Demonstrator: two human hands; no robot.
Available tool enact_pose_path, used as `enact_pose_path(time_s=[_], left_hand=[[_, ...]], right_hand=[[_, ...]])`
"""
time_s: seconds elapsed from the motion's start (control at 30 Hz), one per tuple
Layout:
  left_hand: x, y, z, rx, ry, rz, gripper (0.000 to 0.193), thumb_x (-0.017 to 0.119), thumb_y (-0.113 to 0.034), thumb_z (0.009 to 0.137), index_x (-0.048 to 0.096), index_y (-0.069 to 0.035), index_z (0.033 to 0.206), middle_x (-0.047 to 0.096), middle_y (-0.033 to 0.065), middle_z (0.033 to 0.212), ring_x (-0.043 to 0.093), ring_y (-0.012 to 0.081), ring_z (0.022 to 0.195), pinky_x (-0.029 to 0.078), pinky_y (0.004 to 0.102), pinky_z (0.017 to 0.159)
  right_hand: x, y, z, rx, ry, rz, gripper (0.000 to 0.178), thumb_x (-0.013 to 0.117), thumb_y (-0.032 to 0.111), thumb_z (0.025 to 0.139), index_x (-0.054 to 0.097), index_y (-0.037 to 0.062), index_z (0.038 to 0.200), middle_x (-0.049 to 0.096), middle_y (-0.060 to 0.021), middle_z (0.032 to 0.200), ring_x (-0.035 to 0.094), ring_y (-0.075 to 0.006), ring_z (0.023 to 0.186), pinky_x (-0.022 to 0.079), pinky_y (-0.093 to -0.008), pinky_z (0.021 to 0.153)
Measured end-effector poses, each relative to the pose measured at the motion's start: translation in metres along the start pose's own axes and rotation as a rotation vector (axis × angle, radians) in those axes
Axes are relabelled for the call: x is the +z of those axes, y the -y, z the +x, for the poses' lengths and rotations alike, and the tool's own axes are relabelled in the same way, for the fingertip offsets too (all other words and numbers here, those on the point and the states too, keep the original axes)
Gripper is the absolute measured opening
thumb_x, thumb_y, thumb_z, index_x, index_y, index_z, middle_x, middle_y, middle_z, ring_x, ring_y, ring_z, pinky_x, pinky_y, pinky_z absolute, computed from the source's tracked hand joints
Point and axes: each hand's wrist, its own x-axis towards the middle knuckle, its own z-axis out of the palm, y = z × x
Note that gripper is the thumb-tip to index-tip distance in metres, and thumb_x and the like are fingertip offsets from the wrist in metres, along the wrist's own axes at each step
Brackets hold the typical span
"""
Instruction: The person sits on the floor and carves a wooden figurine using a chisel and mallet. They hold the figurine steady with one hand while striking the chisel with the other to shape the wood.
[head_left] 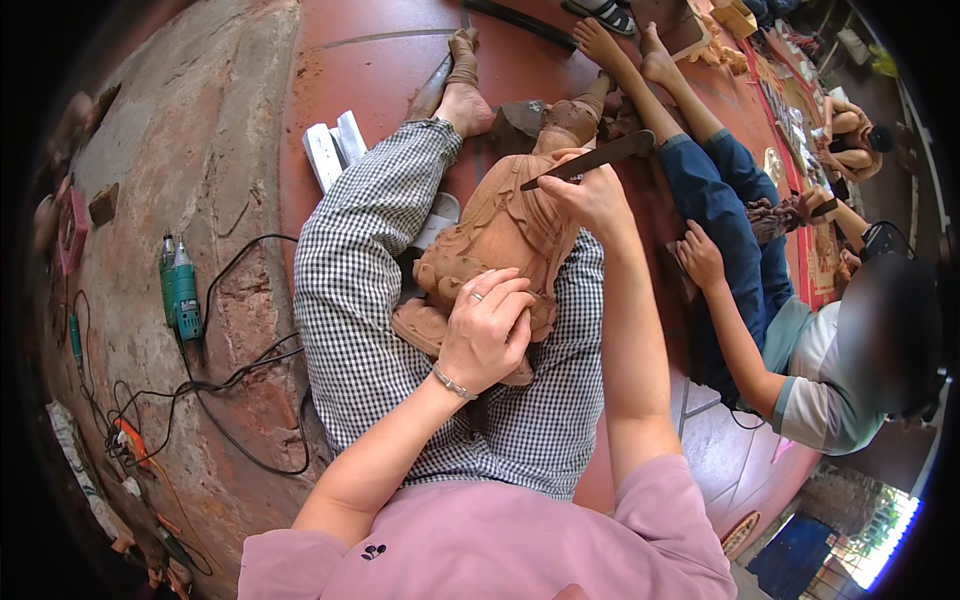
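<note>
A reddish-brown carved figure (pixel 510 215), with draped folds cut into its surface, lies tilted between my legs and over my lap. My left hand (pixel 487 330), wearing a ring and a bracelet, is closed over its near end with bent fingers, which hide part of the carving. Above the figure's right side, my right hand (pixel 592 195) grips a dark flat blade-like tool (pixel 610 153). The tool narrows to a point on the left and has a wide, rounded right end. Whether it touches the carving, I cannot tell.
Two green rotary power tools (pixel 186 295) rest on the rough concrete ledge (pixel 240 130) at left, among tangled black cables (pixel 255 370). White blocks (pixel 335 150) stand beside my left leg. Close on the right sits another person (pixel 825 350), legs stretched forward; someone else crouches farther back.
</note>
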Motion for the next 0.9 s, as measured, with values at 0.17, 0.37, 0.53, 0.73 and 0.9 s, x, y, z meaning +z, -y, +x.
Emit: enact_pose_path(time_s=[0.17,0.37,0.53,0.73,0.9], left_hand=[[-0.001,-0.003,0.001,0.000,-0.008,0.000,0.015,0.068,-0.003,0.078,0.068,-0.003,0.093,0.070,0.0114,0.110,0.062,0.0307,0.117,0.046,0.0458,0.102],[0.001,-0.001,0.000,0.005,-0.009,-0.009,0.014,0.068,-0.004,0.078,0.068,-0.002,0.093,0.070,0.0119,0.109,0.062,0.0308,0.116,0.045,0.0456,0.103],[0.000,-0.001,-0.001,-0.001,-0.003,-0.006,0.015,0.066,-0.006,0.079,0.067,-0.001,0.094,0.069,0.0132,0.109,0.060,0.0314,0.117,0.044,0.0457,0.105],[0.000,-0.001,0.000,0.009,-0.006,-0.010,0.015,0.067,-0.005,0.079,0.068,-0.001,0.093,0.070,0.0122,0.109,0.061,0.0309,0.117,0.045,0.0454,0.104],[0.000,-0.002,-0.001,0.000,-0.014,-0.003,0.013,0.068,-0.004,0.078,0.068,-0.003,0.092,0.071,0.0105,0.109,0.062,0.0305,0.116,0.046,0.0457,0.102]], right_hand=[[-0.017,-0.002,0.019,0.110,0.298,0.128,0.034,0.083,0.021,0.074,0.071,-0.0020,0.096,0.073,-0.0117,0.088,0.068,-0.0206,0.082,0.054,-0.0348,0.076],[-0.014,0.004,0.055,0.160,0.247,-0.062,0.031,0.081,0.018,0.078,0.070,-0.0034,0.097,0.072,-0.0081,0.087,0.066,-0.0154,0.079,0.053,-0.0315,0.071],[-0.008,-0.014,0.048,0.094,0.220,0.099,0.032,0.081,0.024,0.078,0.072,-0.0002,0.098,0.071,-0.0055,0.084,0.064,-0.0145,0.077,0.052,-0.0310,0.071],[-0.015,0.006,0.054,0.134,0.291,-0.130,0.033,0.081,0.025,0.079,0.073,-0.0011,0.098,0.073,-0.0082,0.085,0.065,-0.0141,0.077,0.053,-0.0323,0.072],[-0.011,-0.013,0.047,0.187,0.264,0.096,0.042,0.080,0.035,0.075,0.075,0.0037,0.102,0.074,-0.0160,0.092,0.072,-0.0269,0.085,0.056,-0.0378,0.076]])
